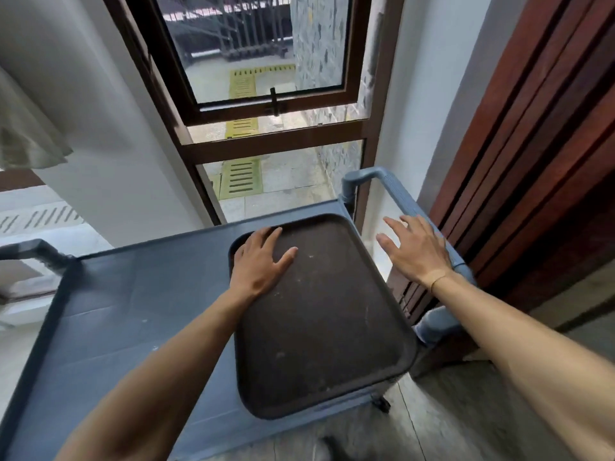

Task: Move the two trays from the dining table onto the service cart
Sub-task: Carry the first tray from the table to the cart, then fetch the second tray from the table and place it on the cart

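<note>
So one tray (319,314) sits on the cart (126,294), lower middle of frame.
Left hand (258,264) flat on it, right hand (416,251) spread and empty; second tray's not in view.

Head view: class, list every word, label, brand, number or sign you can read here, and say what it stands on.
None: no readable text shows anywhere.
Tray: only pale scuffs, no lettering.
Service cart: plain grey, no label.
Window: no sign visible.

Cart (109,294) cropped (left edge)
</note>
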